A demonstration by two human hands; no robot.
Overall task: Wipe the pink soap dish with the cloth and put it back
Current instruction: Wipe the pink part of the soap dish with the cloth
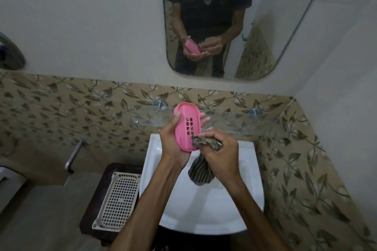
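My left hand (173,144) holds the pink soap dish (187,122) upright above the white sink, its slotted inner face turned toward me. Thumb on the left rim, fingertips showing past the right rim. My right hand (220,153) grips a striped brown cloth (201,171); a bunched end of the cloth presses on the lower part of the dish, and the rest hangs down over the basin.
A glass shelf (234,118) on metal brackets runs along the leaf-patterned tiles behind the dish. The white sink (251,179) lies below. A white perforated tray (120,195) sits on a dark stool at left. A mirror (265,26) hangs above and a metal tap (74,155) juts out at left.
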